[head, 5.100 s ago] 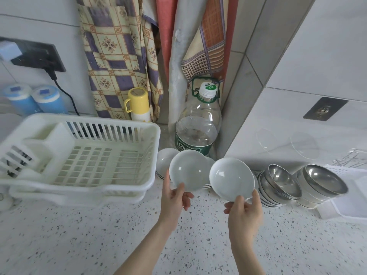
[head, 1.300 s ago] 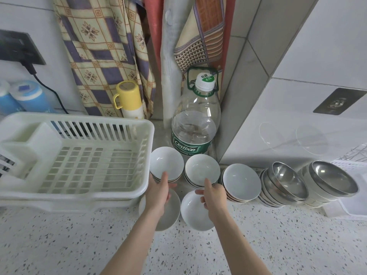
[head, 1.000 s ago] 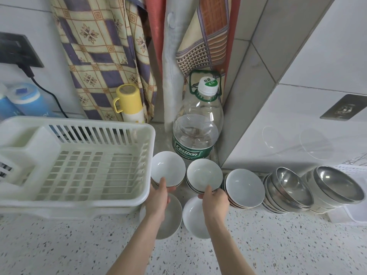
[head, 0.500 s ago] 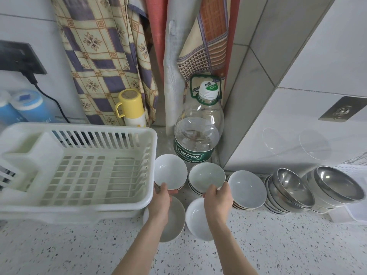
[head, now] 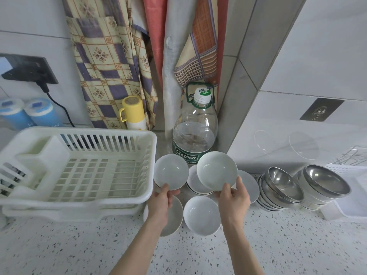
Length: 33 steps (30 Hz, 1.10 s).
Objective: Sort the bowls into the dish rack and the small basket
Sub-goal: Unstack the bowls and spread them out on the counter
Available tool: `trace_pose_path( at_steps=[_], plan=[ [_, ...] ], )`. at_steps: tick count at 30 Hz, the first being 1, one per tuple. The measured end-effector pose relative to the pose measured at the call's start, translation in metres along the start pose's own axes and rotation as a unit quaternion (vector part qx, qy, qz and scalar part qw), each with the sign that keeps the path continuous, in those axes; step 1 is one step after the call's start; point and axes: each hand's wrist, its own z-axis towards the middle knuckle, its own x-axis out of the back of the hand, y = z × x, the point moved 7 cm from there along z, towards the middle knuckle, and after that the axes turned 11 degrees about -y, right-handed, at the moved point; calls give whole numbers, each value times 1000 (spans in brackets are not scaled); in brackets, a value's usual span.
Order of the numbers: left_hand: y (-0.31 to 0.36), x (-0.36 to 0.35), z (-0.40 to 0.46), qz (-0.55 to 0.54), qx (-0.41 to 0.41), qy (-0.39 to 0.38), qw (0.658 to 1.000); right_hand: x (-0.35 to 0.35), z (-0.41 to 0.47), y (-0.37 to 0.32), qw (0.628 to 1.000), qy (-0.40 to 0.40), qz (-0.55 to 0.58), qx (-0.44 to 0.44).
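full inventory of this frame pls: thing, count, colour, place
dish rack: 1, white, left on the counter
held bowls: 2, white, one in each hand, raised above the counter
bowls on the counter: 2 loose in front, white; more stacked behind, count unclear
metal bowls: 2 tilted stacks, silver, right
water bottle: 1, clear with green label, back corner
flask: 1, yellow, behind the rack
canisters: 2, blue, far left
hanging cloths: several, patterned and red, on the wall
left hand: grips the left bowl's rim
right hand: grips the right bowl's rim
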Motion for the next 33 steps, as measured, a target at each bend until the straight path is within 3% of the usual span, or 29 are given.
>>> trace_pose_path(
  at_steps=[6,13,22,33],
  plan=[
    [10,-17,-30,37,-60,-54,996,26,-28,-8,997,-11,72,15],
    [-11,-12,-73,75,-63,-97,991,59,-57,14,984,-11,169,-53],
    [-39,23,-153,91,-60,-44,993,72,-102,52,976,-69,159,-128],
    [-67,107,-215,73,-48,78,993,55,-157,90,963,-179,145,-143]
  ],
)
